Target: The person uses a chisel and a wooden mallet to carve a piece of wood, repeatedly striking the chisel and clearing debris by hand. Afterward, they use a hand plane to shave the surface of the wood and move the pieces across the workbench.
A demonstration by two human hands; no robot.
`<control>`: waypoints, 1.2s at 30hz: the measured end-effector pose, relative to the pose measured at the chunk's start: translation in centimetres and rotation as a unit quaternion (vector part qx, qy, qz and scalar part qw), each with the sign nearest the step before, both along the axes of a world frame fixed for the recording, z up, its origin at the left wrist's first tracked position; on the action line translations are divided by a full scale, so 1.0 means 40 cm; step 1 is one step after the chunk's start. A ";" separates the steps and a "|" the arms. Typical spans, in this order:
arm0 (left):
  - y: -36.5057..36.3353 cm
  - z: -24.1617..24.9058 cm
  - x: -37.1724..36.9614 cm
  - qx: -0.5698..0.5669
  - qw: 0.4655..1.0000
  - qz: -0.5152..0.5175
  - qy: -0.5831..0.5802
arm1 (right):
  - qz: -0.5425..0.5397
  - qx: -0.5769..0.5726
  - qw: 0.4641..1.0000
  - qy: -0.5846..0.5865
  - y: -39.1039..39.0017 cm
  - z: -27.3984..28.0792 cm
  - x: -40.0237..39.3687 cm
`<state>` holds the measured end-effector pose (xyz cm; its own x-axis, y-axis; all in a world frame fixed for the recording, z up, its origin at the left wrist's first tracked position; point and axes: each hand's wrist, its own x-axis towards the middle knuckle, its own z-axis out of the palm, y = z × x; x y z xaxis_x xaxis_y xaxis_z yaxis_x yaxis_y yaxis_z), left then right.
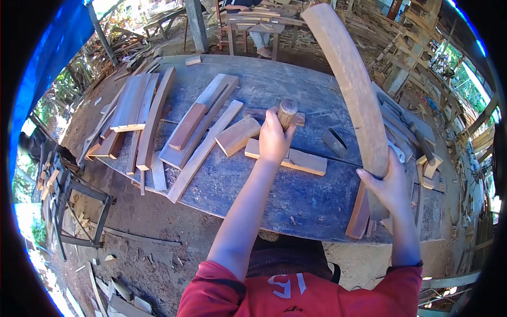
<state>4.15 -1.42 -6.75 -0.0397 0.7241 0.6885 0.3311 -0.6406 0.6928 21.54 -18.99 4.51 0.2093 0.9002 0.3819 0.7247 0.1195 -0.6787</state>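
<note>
My left hand (276, 138) is closed around the thick, round wooden piece of what looks like a mallet (287, 109), over the middle of the table. A darker wooden bar crosses behind its fingers. My right hand (388, 182) grips a long, curved wooden plank (355, 79) near its lower end and holds it upright, tilted to the left at the top. Below my left hand lies a light wood block (303, 162). Another wood block (238, 136) rests just left of that hand. A small dark wedge-like piece (335, 141) sits between the two hands.
The worn blue table (311, 201) carries several boards (138, 100) on its left. A reddish wood block (359, 211) lies near the front right edge, with tools and strips beyond. Another person (261, 42) is at a far bench. A stand (87, 206) is at left.
</note>
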 end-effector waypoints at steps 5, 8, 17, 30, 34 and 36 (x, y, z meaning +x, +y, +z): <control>-0.009 0.008 -0.005 0.015 1.000 0.001 -0.009 | -0.026 -0.093 0.992 -0.077 0.076 -0.170 0.027; -0.010 0.004 -0.006 0.015 1.000 -0.008 -0.022 | -0.021 -0.163 0.983 -0.087 0.117 -0.277 0.012; -0.003 -0.001 -0.014 0.013 0.999 -0.003 -0.029 | -0.029 -0.269 0.939 -0.210 0.170 -0.380 -0.046; 0.006 -0.025 -0.056 0.029 0.995 0.026 -0.090 | -0.028 -0.257 0.941 -0.219 0.176 -0.393 -0.050; 0.005 -0.019 -0.067 0.056 0.984 0.043 -0.165 | -0.031 -0.257 0.942 -0.215 0.175 -0.397 -0.049; 0.002 -0.012 -0.066 0.056 0.983 0.055 -0.168 | -0.029 -0.260 0.942 -0.209 0.177 -0.392 -0.049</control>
<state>1.53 -1.35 -7.23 -0.3528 0.6236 0.6976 0.1669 -0.6916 0.7027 19.57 -11.92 -11.18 0.1931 0.9800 -0.0488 0.9365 -0.1989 -0.2888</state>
